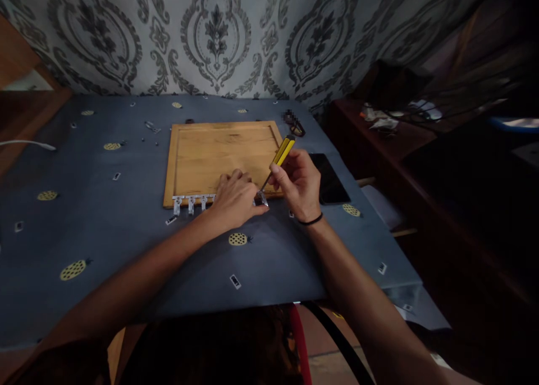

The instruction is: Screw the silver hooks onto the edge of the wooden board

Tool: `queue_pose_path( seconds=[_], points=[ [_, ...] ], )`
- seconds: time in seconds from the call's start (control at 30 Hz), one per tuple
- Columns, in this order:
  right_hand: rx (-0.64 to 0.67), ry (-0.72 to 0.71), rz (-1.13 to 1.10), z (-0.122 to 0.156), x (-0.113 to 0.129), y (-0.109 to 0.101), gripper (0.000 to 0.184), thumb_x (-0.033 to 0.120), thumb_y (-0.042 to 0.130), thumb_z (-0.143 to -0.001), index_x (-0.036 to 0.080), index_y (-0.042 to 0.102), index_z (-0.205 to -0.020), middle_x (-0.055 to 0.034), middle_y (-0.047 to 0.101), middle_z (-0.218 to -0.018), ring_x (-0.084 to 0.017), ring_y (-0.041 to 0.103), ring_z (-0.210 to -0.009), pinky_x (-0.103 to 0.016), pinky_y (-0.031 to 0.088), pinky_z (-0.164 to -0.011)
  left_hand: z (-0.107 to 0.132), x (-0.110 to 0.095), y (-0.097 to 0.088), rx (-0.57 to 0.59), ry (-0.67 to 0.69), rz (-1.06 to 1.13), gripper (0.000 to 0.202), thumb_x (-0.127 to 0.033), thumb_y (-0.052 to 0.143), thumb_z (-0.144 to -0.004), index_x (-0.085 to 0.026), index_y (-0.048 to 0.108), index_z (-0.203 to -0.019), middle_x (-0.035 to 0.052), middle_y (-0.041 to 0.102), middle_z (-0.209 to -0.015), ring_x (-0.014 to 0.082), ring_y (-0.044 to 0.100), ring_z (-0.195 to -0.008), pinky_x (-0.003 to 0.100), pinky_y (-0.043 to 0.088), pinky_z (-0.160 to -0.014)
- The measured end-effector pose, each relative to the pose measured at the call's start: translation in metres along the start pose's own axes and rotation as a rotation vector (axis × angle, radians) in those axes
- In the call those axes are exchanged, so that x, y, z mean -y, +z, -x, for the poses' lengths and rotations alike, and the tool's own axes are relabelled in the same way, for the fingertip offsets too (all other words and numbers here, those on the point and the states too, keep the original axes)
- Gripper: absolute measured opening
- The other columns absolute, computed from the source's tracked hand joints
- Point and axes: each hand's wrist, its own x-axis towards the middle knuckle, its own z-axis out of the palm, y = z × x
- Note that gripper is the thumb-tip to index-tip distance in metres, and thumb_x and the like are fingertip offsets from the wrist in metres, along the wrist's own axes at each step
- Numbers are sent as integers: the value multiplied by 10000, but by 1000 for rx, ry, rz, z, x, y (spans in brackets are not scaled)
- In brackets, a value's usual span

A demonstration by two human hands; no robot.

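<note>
A square wooden board (210,155) with a raised rim lies on the blue cloth. Along its near edge runs a metal hook rail (191,200). My left hand (236,200) rests on the rail's right part, fingers curled and pressing down on it. My right hand (297,183) is closed round a yellow-handled screwdriver (281,155), tilted, with its tip down at the rail right beside my left fingertips.
The table is covered with a blue pineapple-print cloth (105,233). A black phone (330,177) lies right of the board. Small metal parts (151,128) lie behind the board's left corner. A white cable (29,144) lies at far left. A dark cluttered side table (400,138) stands right.
</note>
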Motion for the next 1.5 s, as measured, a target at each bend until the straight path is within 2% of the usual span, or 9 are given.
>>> queue_pose_path(
  seconds=[0.17, 0.37, 0.47, 0.63, 0.73, 0.9, 1.03, 1.17, 1.5],
  points=[
    [43, 21, -42, -3, 7, 0, 457, 636, 758, -793, 222, 676, -969, 28, 591, -775, -72, 520, -540, -229, 459, -467, 0, -2, -2, 4, -11, -4, 345, -502, 713, -910, -173, 752, -1006, 124, 706, -1151, 342, 541, -1177, 461, 431, -935],
    [62, 71, -111, -4, 6, -3, 425, 579, 814, -764, 222, 598, -846, 34, 655, -751, -69, 558, -478, -227, 506, -457, 1, -2, -2, 7, -7, -3, 388, -512, 715, -908, -158, 749, -1064, 132, 696, -1199, 345, 540, -1201, 464, 431, -955],
    [79, 83, -131, -5, 7, -5, 437, 580, 816, -762, 229, 610, -921, 28, 685, -776, -81, 593, -493, -232, 533, -470, 1, -2, -3, 9, -9, -4, 401, -502, 720, -908, -135, 748, -1067, 148, 691, -1202, 355, 538, -1211, 478, 430, -965],
    [124, 93, -156, -6, 13, -8, 493, 607, 718, -852, 215, 682, -1149, -8, 730, -879, -82, 636, -549, -234, 562, -512, 1, -2, -2, 7, -5, -2, 380, -492, 711, -916, -148, 744, -1076, 146, 686, -1209, 356, 533, -1217, 485, 429, -971],
    [93, 97, -169, -6, 12, -8, 431, 571, 784, -806, 203, 709, -1019, 2, 726, -820, -74, 618, -513, -210, 528, -464, 1, -2, -2, 5, -4, 3, 366, -491, 716, -912, -156, 747, -1057, 141, 690, -1192, 357, 532, -1217, 480, 433, -964],
    [19, 73, -178, -7, 7, -6, 441, 531, 880, -701, 209, 599, -814, 22, 730, -798, -60, 570, -457, -205, 505, -430, 0, -1, -1, 2, 1, 9, 367, -490, 719, -909, -148, 754, -1035, 144, 694, -1174, 353, 539, -1183, 490, 435, -954],
    [-38, 32, -190, -8, 7, -6, 461, 521, 891, -692, 221, 554, -793, 57, 666, -694, -65, 568, -449, -201, 491, -423, 0, -2, -1, 0, 0, 5, 359, -489, 724, -906, -154, 755, -1032, 140, 698, -1170, 350, 542, -1182, 488, 435, -957],
    [-117, -16, -210, -9, 8, -7, 445, 530, 865, -728, 225, 547, -795, 63, 660, -693, -54, 558, -433, -192, 473, -416, 1, -2, -1, -5, 4, 2, 368, -494, 722, -909, -161, 751, -1064, 133, 697, -1194, 344, 545, -1198, 486, 433, -971],
    [-58, 18, -196, -8, 4, -4, 454, 543, 859, -731, 225, 546, -816, 56, 660, -692, -69, 583, -455, -201, 479, -421, 0, -2, -1, 7, -4, -9, 382, -502, 711, -918, -145, 752, -1046, 133, 702, -1191, 341, 550, -1206, 479, 441, -969]
  ],
)
